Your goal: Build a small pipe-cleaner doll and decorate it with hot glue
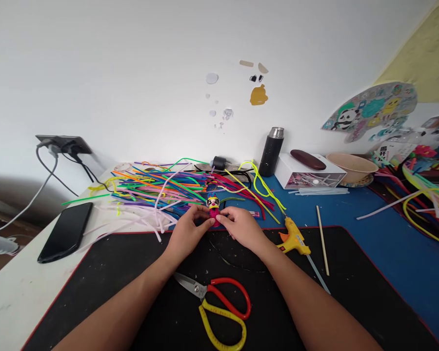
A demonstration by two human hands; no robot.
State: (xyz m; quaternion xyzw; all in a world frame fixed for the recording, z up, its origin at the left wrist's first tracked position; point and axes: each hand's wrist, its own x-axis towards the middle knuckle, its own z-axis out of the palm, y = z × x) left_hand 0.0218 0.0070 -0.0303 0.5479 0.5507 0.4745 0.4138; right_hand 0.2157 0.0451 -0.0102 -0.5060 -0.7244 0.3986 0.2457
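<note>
A small doll figure point(213, 204) with a pale face, dark eye marks, a blue-and-yellow top and a magenta body stands upright between my hands. My left hand point(192, 226) pinches its lower body from the left, thumb and fingertips closed on it. From the other side my right hand point(241, 225) grips the same magenta part, its thumb near the left one. The figure's base is partly hidden by my thumbs. Below my hands, scissors point(223, 309) with one red and one yellow handle lie on the black mat point(161, 307).
Many coloured pipe cleaners point(161, 187) spread behind my hands. To the right lie a yellow glue gun point(294, 237) and a wooden stick point(322, 241). A black thermos point(271, 152) and white box point(309, 170) stand by the wall. A phone point(66, 231) rests at left.
</note>
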